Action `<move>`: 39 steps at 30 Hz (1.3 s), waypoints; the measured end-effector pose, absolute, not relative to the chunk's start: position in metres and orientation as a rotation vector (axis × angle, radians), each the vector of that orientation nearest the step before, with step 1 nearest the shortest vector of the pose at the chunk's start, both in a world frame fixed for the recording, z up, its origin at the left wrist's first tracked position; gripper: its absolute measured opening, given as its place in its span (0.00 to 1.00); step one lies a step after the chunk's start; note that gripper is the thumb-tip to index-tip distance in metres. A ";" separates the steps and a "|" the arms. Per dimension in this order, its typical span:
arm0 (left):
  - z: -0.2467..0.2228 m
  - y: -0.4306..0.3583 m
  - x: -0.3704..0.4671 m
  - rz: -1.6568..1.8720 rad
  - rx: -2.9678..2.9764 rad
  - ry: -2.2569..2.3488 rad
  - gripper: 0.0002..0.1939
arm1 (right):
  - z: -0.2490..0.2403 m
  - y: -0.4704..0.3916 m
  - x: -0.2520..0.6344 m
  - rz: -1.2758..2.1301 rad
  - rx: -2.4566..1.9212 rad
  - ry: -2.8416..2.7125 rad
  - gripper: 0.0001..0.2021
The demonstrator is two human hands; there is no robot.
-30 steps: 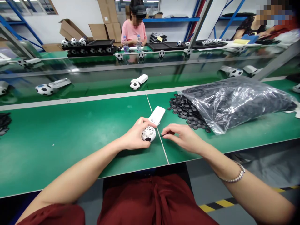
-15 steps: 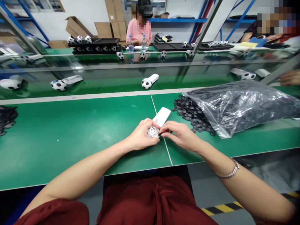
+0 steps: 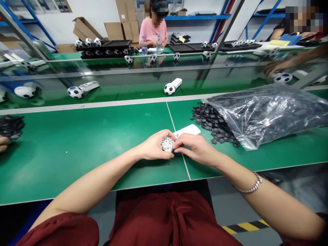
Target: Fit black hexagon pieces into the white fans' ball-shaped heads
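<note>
Fingers of the left hand [image 3: 153, 147] are curling around the white ball-shaped head [image 3: 167, 144] of a small fan, while the right hand [image 3: 194, 149] is pinching at its side, fingertips together. The fan is resting near the table's [image 3: 77, 143] front edge, its white handle [image 3: 188, 130] pointing toward the loose black pieces [image 3: 210, 121] spilling from a plastic bag [image 3: 269, 112].

Left hand [image 3: 153, 147] curled, fingers closed; right hand [image 3: 195, 149] meeting it, fingertips pinched; both forearms extended, converging.
</note>
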State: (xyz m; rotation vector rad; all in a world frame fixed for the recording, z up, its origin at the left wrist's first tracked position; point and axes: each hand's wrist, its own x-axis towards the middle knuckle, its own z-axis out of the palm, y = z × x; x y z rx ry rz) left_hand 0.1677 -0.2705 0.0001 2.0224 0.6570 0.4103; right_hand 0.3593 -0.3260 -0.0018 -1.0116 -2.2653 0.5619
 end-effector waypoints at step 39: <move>-0.030 -0.069 0.168 0.806 2.246 1.840 0.35 | -0.057 -0.351 0.411 -0.195 -1.533 -1.674 0.03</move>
